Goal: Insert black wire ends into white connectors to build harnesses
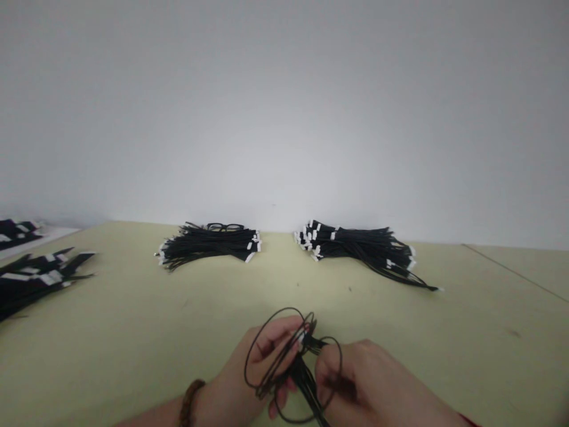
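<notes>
Close to the front of the table, my left hand [249, 370] is closed around a black wire harness [304, 379] near a white connector [302, 338]. Thin black wires loop loosely over its fingers. Just to the right, the curled fingers of my right hand [355, 379] pinch black wires of the same harness beside the connector. The harness strands hang down between both hands toward the bottom edge. My fingers partly hide the connector and the gripped wires.
Two bundles of black cables with white connectors, a left bundle [213, 244] and a right bundle [360, 246], lie near the wall. Eyeglasses [226, 227] rest behind the left one. More cables [40, 279] lie at far left. A seam [511, 270] crosses the table at right.
</notes>
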Demonstrator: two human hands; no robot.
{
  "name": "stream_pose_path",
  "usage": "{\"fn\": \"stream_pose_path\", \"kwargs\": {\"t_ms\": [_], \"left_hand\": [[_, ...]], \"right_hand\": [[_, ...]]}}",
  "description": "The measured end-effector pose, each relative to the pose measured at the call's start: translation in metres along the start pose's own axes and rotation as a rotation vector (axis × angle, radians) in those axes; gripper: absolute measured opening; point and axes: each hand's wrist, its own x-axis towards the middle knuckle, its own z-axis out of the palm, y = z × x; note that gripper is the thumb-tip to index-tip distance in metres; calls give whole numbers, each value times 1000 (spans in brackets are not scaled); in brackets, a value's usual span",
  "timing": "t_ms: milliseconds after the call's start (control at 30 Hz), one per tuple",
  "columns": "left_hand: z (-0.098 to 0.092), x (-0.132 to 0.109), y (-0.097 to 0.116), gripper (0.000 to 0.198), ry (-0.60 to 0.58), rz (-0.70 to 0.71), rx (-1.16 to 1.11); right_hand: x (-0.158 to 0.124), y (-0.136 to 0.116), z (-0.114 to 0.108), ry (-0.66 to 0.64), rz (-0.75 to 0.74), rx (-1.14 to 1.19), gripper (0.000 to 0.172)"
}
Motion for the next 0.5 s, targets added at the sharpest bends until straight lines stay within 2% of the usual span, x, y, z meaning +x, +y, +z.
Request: {"fn": "stream_pose_path", "kwargs": {"t_ms": [133, 233, 300, 433, 500], "left_hand": [[-1, -2, -3, 43, -53, 8, 52], [-3, -3, -7, 43, -40, 54, 61], [-3, -4, -8, 42, -28, 65, 63], [-1, -5, -4, 40, -14, 21, 86], [0, -3, -1, 41, 48, 13, 79]], "right_hand": [[-5, -2, -4, -56, -15, -49, 18], [-10, -2, -4, -29, -47, -54, 18], [-11, -3, -4, -4, -6, -97, 16], [-11, -6, -7, -104, 39, -153, 13], [-13, -6, -13, -153, 10, -136, 14]]}}
